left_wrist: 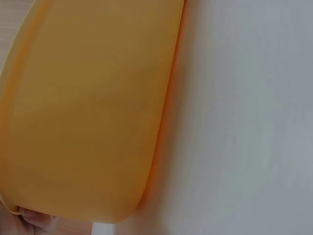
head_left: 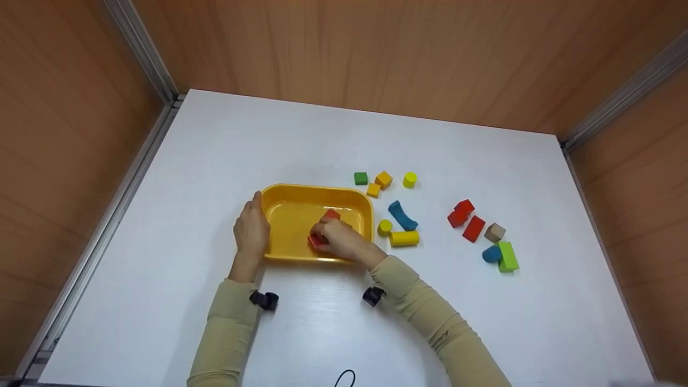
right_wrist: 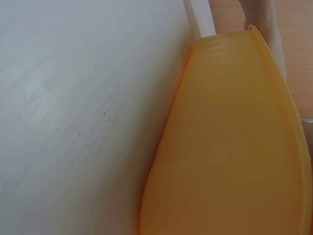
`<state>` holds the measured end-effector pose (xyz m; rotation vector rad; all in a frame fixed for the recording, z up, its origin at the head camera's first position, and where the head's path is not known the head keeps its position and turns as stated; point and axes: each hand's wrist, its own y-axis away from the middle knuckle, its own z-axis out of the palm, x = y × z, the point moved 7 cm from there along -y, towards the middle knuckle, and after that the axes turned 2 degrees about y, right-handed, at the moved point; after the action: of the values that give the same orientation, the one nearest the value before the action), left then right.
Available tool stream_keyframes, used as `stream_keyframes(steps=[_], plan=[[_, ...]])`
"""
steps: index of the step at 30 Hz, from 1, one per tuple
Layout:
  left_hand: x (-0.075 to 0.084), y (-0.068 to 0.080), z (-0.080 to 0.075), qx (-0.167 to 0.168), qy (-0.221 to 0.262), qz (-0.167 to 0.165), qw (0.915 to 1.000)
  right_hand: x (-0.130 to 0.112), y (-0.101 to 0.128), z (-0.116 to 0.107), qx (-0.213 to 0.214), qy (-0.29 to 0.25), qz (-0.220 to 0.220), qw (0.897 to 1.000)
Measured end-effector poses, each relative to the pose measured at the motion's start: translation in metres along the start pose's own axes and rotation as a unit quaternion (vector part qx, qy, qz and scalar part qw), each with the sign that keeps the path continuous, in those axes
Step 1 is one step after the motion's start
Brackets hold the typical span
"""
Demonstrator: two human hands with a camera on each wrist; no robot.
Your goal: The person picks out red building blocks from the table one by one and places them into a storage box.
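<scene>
A shallow yellow tray (head_left: 290, 226) lies on the table, and its front wall fills much of both wrist views. My left hand (head_left: 251, 228) holds the tray's left end, fingers against the outside below the rim; a few fingers (left_wrist: 38, 220) show at the corner in the left wrist view. Inside the tray, my right hand (head_left: 341, 238) pinches a red block (head_left: 316, 242) close to the floor. More red, likely another block (head_left: 331, 214), shows just beyond the fingers. The right fingertips are partly hidden, and the tray wall hides them in the right wrist view.
Right of the tray lie a green block (head_left: 360, 178), orange cubes (head_left: 384, 179), yellow cylinders (head_left: 404, 238) and a curved blue block (head_left: 402, 216). Farther right are red blocks (head_left: 473, 229), a plain wooden block (head_left: 495, 232), a blue cylinder (head_left: 491, 253) and a light green block (head_left: 508, 257).
</scene>
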<state>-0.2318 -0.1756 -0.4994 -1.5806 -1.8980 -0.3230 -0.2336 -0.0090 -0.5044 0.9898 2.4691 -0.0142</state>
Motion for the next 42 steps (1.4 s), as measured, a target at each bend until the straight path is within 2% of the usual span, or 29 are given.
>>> stream_keyframes(steps=[7,15,21,27,33,42], plan=[[0.000,-0.001,0.001,-0.004,-0.002,-0.004,1.0000,-0.001,-0.003,0.007,-0.026,0.027,-0.018,0.999],[-0.001,-0.001,0.001,0.006,-0.007,0.005,0.9999,-0.005,-0.005,0.008,-0.020,0.072,-0.058,0.996],[0.000,-0.001,0.000,0.005,-0.007,0.000,1.0000,-0.006,-0.004,0.008,-0.029,0.087,-0.051,0.994],[-0.001,-0.001,0.001,0.000,-0.008,-0.006,1.0000,-0.006,-0.001,0.005,-0.028,0.066,-0.040,0.997],[-0.001,-0.001,0.001,0.002,-0.007,-0.004,1.0000,-0.007,0.005,-0.006,0.013,0.042,-0.034,0.998],[0.000,0.000,0.000,0.005,0.002,0.003,1.0000,-0.008,0.025,-0.031,0.124,0.031,-0.059,0.990]])
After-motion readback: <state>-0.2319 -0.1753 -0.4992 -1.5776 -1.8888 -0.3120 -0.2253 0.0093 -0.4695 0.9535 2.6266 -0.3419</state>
